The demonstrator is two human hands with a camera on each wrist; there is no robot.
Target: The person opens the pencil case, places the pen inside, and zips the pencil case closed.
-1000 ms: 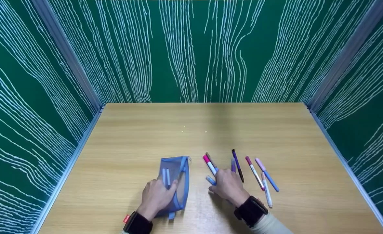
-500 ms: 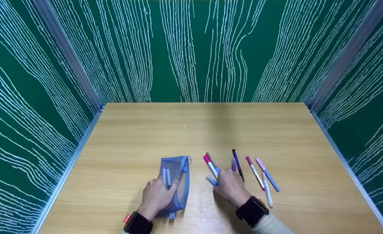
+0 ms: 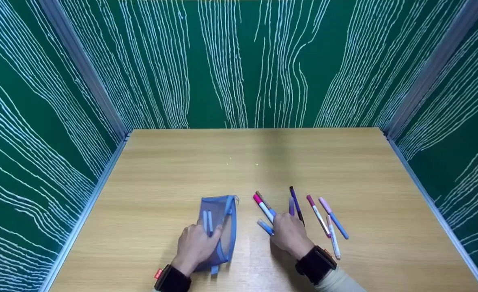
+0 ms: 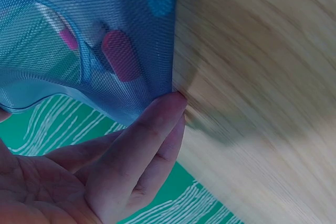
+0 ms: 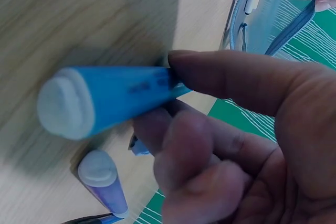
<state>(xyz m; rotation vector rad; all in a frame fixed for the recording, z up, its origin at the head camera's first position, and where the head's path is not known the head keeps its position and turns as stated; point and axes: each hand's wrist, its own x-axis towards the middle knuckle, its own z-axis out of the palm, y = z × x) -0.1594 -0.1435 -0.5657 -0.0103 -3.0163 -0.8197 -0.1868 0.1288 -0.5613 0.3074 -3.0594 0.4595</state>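
A blue mesh pencil pouch (image 3: 214,207) lies at the left, its opening on the right side. My left hand (image 3: 197,245) grips its left side, the thumb on top near the opening. Through the mesh in the left wrist view, a red-capped pen (image 4: 121,56) and a pink-and-white pen (image 4: 65,38) show. My right hand (image 3: 289,235) is low over the table among loose markers. Between its thumb and fingers it pinches a blue marker (image 5: 126,98), whose pale end faces the camera. Beside that hand lies a pink-capped white marker (image 3: 264,209).
Right of the hand lie a purple marker (image 3: 291,206), a dark pen (image 3: 296,205), a maroon-capped marker (image 3: 318,215), a lilac-and-blue marker (image 3: 334,218) and a pale marker (image 3: 333,237). Green panels (image 3: 239,61) with white lines stand along the wooden table's (image 3: 174,162) back and sides.
My right hand has shifted slightly to the right, uncovering more of the blue marker at its left. The left hand and pouch have stayed in place.
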